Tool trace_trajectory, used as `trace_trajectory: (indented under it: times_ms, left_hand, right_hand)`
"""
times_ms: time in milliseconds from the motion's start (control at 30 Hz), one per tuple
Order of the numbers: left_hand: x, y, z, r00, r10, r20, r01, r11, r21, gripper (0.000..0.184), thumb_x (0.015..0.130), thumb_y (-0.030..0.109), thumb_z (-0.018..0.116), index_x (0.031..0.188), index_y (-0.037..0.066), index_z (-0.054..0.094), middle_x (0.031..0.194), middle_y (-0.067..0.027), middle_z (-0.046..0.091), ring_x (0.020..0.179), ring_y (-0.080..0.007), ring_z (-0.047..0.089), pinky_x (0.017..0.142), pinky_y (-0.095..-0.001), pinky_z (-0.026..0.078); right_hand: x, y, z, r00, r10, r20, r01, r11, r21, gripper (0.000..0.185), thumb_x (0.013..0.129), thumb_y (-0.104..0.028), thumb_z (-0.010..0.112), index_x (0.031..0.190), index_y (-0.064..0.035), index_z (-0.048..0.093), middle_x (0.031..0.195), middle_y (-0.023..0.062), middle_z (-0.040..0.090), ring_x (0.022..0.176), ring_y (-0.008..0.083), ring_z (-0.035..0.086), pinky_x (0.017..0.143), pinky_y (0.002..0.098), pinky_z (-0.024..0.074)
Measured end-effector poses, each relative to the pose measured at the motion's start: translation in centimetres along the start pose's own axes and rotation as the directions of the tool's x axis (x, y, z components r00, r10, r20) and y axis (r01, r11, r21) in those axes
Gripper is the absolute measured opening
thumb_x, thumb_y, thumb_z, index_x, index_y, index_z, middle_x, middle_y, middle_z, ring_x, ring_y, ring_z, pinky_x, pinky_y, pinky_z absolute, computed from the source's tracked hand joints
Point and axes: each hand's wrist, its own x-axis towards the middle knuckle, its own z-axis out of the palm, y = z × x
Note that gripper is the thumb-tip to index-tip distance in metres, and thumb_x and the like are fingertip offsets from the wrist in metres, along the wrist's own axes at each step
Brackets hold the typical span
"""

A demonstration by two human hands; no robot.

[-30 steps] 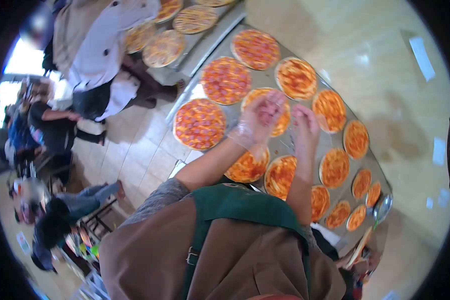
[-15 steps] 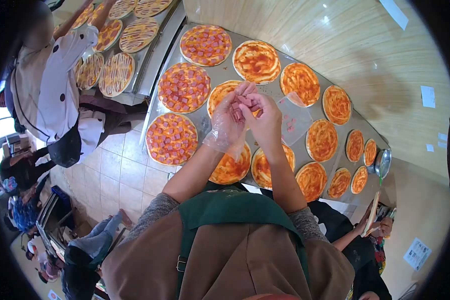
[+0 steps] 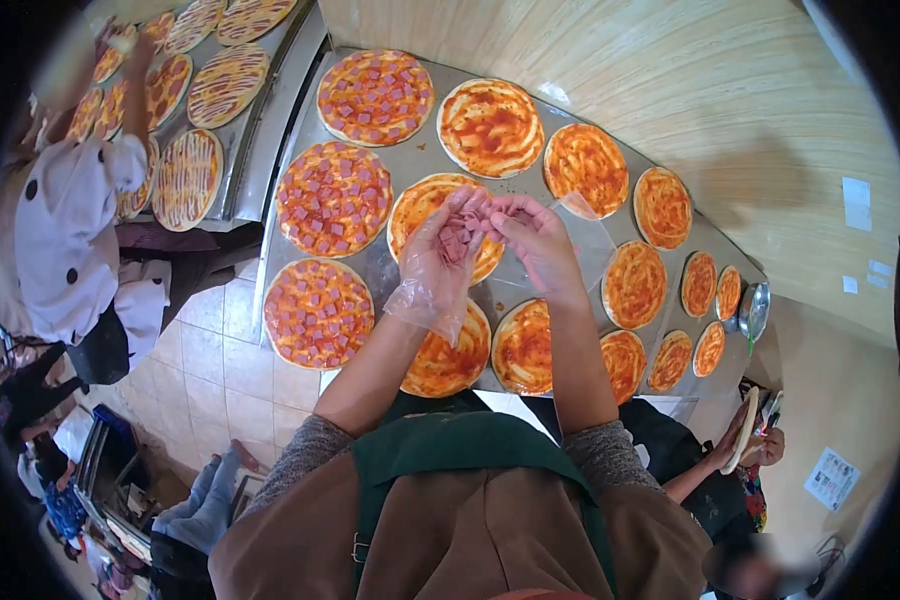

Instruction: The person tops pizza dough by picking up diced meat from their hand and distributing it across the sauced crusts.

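Observation:
Pink diced ham (image 3: 457, 240) fills the cupped palm of my left hand (image 3: 425, 255), which wears a clear plastic glove. Beside it, my right hand (image 3: 538, 240) looks bare, its thumb and fingers pinched together at the edge of the ham. Both hands are above a pizza base with red sauce (image 3: 415, 205), partly hidden beneath them. More sauced bases lie around, among them one at the back (image 3: 490, 127) and one near my right forearm (image 3: 522, 345). On the left, a column of pizzas carries scattered ham cubes (image 3: 334, 198).
A clear plastic bag (image 3: 592, 245) lies on the metal table (image 3: 370, 265) beyond my right hand. A metal bowl (image 3: 755, 310) stands at the far right end. Co-workers are on both sides; one holds a flat round base (image 3: 740, 432). Striped pizzas (image 3: 188, 180) sit on another table.
The view has shifted, so the table's left side appears lower and further left. My right fingers have moved from over the ham to its edge. The bag's ham bits are now out of sight.

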Motion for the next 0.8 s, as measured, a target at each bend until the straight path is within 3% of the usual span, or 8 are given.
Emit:
trace_trajectory:
  times_ms: [100,300,500,633,733,800]
  left_hand:
    - [0.8,0.0,-0.6,0.999,-0.025,-0.032,0.024,0.999,-0.027,0.035,0.104,0.02,0.047,0.132,0.0,0.056,0.132,-0.0138,0.062,0.122,-0.0228,0.06,0.105,-0.0364,0.048]
    - [2.2,0.4,-2.8,0.995,-0.031,-0.093,0.025,0.998,-0.059,0.037,0.104,0.021,0.046,0.134,0.0,0.053,0.137,-0.0159,0.057,0.131,-0.0271,0.053,0.112,-0.0391,0.043]
    - [2.5,1.9,-3.7,0.993,0.009,-0.114,-0.018,0.997,-0.078,0.037,0.103,0.02,0.049,0.133,-0.001,0.052,0.135,-0.0146,0.057,0.13,-0.0265,0.052,0.11,-0.0388,0.044]
    - [2.7,2.8,-3.7,0.993,0.042,-0.114,-0.049,0.997,-0.052,0.037,0.101,0.021,0.052,0.131,0.0,0.053,0.132,-0.0132,0.058,0.127,-0.0257,0.054,0.109,-0.0383,0.045]
    - [2.7,3.4,-3.9,0.991,0.053,-0.12,-0.06,0.997,-0.056,0.039,0.103,0.022,0.047,0.135,-0.001,0.051,0.136,-0.0153,0.057,0.129,-0.0268,0.054,0.112,-0.0403,0.042]
    - [2.7,3.7,-3.6,0.991,0.072,-0.115,-0.078,0.996,-0.051,0.039,0.1,0.023,0.054,0.132,-0.001,0.054,0.134,-0.0145,0.058,0.128,-0.0266,0.054,0.111,-0.0396,0.043]
  right_hand:
    - [1.3,0.4,-1.1,1.0,0.009,-0.021,-0.01,0.999,-0.032,0.026,0.091,-0.008,0.07,0.115,0.001,0.064,0.106,0.0103,0.07,0.093,0.0149,0.069,0.078,0.0242,0.0532]
    - [4.3,-0.5,-2.6,0.995,0.007,-0.101,-0.034,0.963,-0.267,0.026,0.091,-0.009,0.071,0.115,0.0005,0.067,0.097,0.0079,0.073,0.092,0.0119,0.068,0.074,0.0213,0.0505]
    - [9.3,0.8,-4.4,0.995,0.019,-0.095,-0.038,0.979,-0.202,0.028,0.09,-0.012,0.072,0.115,0.0008,0.068,0.099,0.0079,0.073,0.089,0.0121,0.069,0.078,0.0237,0.0527]
    - [15.6,1.1,-3.9,0.99,-0.108,-0.089,0.076,0.948,-0.308,0.023,0.085,-0.011,0.075,0.105,0.0011,0.072,0.089,0.0069,0.073,0.078,0.0106,0.066,0.07,0.0225,0.0509]
    - [21.4,0.9,-4.3,0.965,-0.205,-0.163,0.084,0.831,-0.551,0.018,0.079,-0.011,0.078,0.094,-0.0022,0.076,0.083,0.0047,0.073,0.072,0.0096,0.065,0.068,0.0237,0.0515]
    - [25.7,1.2,-4.8,0.958,-0.236,-0.164,0.09,0.789,-0.608,0.016,0.076,-0.012,0.079,0.089,-0.0032,0.077,0.08,0.005,0.074,0.07,0.0106,0.066,0.068,0.0258,0.0526]
